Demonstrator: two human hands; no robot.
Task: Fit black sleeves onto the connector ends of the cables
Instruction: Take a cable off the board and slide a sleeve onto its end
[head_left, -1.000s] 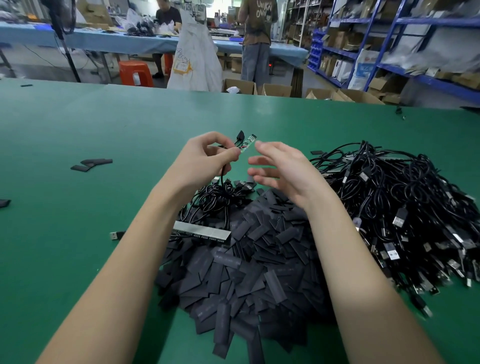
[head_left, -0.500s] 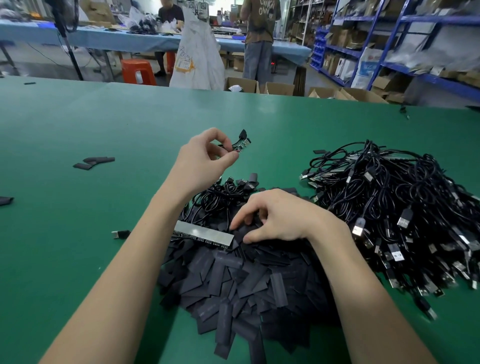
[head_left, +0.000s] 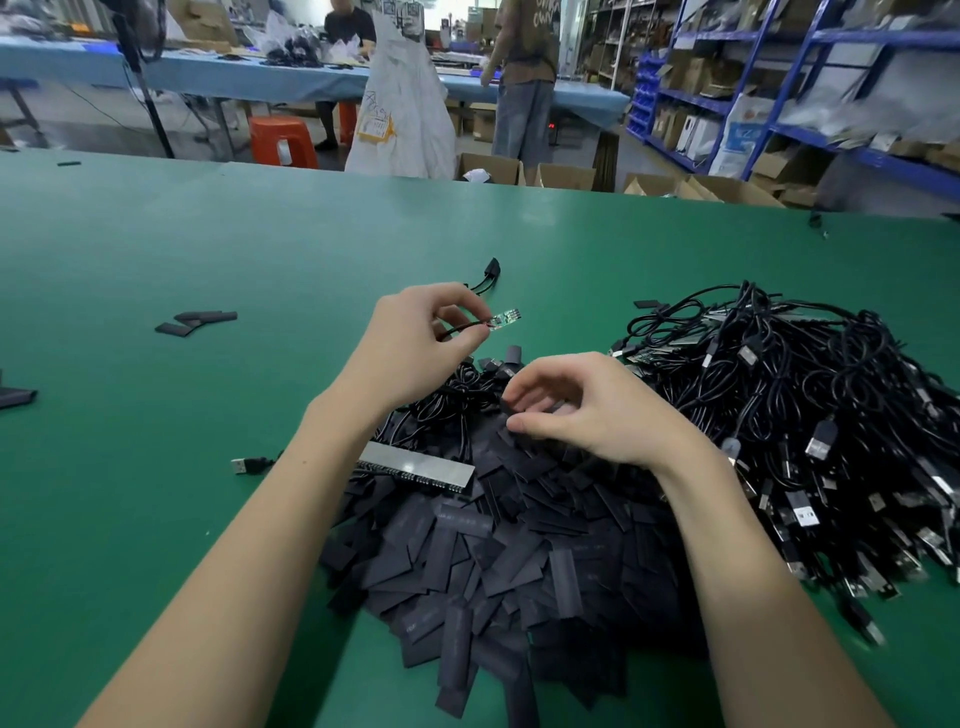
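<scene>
The thumb and first fingers of the left hand (head_left: 415, 343) pinch a thin black cable (head_left: 460, 328) just behind its bare connector end (head_left: 505, 319), a small green board that points out to the right of the fingertips; this grip is the same as half a second ago, only the board is now held a little lower and more level. The right hand (head_left: 587, 408) has changed more; half a second ago it lay flat on the pile of black sleeves (head_left: 498, 551) with the fingers pressing into it, and now it is lifted just above the pile, below and right of the board, with the fingers curled toward the thumb; something dark shows between the fingertips, probably one sleeve, but I cannot tell this surely. I judge that the picking step is ending and the sleeve must next be brought up to the board and slid over it. Farther right of the fingers lies the heap of cables (head_left: 810, 415) not yet sleeved; all rests on the green table (head_left: 156, 467).
</scene>
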